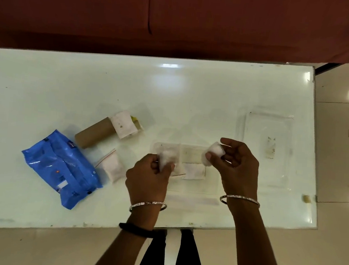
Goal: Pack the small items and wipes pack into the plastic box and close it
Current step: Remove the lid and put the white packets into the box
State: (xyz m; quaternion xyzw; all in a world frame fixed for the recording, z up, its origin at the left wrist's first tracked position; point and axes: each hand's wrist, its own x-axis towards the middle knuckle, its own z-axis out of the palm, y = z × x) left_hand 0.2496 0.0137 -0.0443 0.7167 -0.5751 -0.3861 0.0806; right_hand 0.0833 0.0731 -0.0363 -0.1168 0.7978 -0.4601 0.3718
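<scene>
A clear plastic box [213,185] lies on the white table [131,87] in front of me, with flat white sachets [193,171] inside it. My left hand [148,176] pinches a small white packet [165,160] over the box's left part. My right hand [240,164] holds another small white packet [213,153] over the box's right part. The blue wipes pack [62,169] lies at the left. Near it are a small zip bag [111,166], a brown cardboard roll [94,135] and a white sachet on a small box [124,124]. The clear lid [266,148] rests at the right.
The table's right edge [314,153] is close beyond the lid, with tiled floor past it. A dark red wall or sofa [178,17] runs along the far edge. My legs [170,255] stand at the near edge.
</scene>
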